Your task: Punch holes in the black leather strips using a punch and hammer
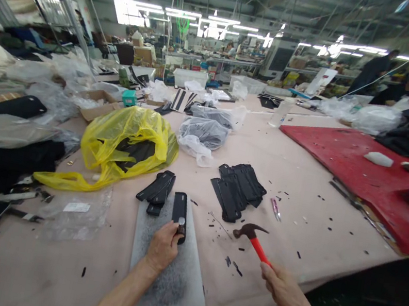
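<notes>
Pale and strewn with dark scraps, the desk is set in a crowded workshop. At its near edge a scuffed grey board is laid, and on the far part of it 1 black piece is placed flat. Above the near end of that piece, a small tool with a shiny top is pinched between the fingers and thumb of the left hand; its exact form cannot be made out. To the right, a hammer with an orange handle is gripped in the right hand, its head held well apart from the small tool, so no blow is being landed

Work on the piece under the left hand is judged to be part-way. Just beyond, similar pieces are gathered in a small pile at the board's far left corner, and a larger heap is spread to the right. Which of the 2 is finished and which is left cannot be told, as their marks are too small. Beside the larger heap, pink snips are laid

Farther off, dark material is held in a yellow bag and a clear bag; its state is hidden. Beyond, lit lamps are hung
</notes>
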Tool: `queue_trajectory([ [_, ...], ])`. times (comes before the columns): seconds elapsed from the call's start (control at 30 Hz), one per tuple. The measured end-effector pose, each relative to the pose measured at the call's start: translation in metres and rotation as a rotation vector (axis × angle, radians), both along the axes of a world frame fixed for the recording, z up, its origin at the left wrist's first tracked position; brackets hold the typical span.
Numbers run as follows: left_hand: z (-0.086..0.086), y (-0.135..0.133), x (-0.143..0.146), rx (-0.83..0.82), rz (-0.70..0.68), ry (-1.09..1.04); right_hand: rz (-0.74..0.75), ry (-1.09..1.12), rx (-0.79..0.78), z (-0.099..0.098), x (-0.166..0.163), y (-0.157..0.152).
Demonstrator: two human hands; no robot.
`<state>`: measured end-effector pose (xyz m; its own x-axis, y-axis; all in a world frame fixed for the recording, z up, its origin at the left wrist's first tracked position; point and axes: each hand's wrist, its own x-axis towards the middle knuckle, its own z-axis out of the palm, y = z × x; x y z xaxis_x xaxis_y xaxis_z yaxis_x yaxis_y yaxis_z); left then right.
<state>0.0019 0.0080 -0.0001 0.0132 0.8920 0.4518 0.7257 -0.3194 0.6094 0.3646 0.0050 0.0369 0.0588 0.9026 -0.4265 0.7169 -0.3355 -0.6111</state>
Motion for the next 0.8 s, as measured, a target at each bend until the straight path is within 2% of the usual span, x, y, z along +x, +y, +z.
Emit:
queue_trajectory([
  [0.03, -0.001, 0.0, -0.001, -0.015, 0.001, -0.006, 0.016, -0.085, 0.053, -0.01, 0.004, -0.001],
  [0.1, -0.004, 0.0, -0.002, -0.041, 0.001, -0.024, 0.072, -0.284, 0.245, -0.018, 0.001, -0.001],
  [0.17, -0.007, 0.0, -0.003, -0.06, -0.004, -0.041, 0.141, -0.397, 0.453, -0.012, -0.022, 0.003],
  [0.23, -0.008, 0.001, -0.003, -0.06, -0.003, -0.042, 0.24, -0.34, 0.58, 0.001, -0.06, 0.011],
  [0.33, -0.007, 0.002, -0.004, -0.061, 0.004, -0.023, 0.394, -0.121, 0.583, 0.013, -0.13, 0.02],
  [0.4, -0.006, 0.002, -0.004, -0.08, 0.011, -0.013, 0.49, -0.023, 0.538, 0.011, -0.169, 0.023],
  [0.47, -0.004, 0.002, -0.005, -0.11, 0.015, -0.016, 0.522, 0.036, 0.473, 0.002, -0.195, 0.023],
  [0.6, 0.007, 0.005, -0.007, -0.208, 0.096, -0.101, 0.474, 0.086, 0.409, -0.014, -0.207, 0.022],
  [0.7, 0.019, 0.008, -0.01, -0.266, 0.219, -0.221, 0.488, 0.082, 0.405, -0.015, -0.202, 0.024],
  [0.8, 0.027, 0.007, -0.015, -0.285, 0.24, -0.281, 0.528, 0.076, 0.404, -0.013, -0.198, 0.026],
])
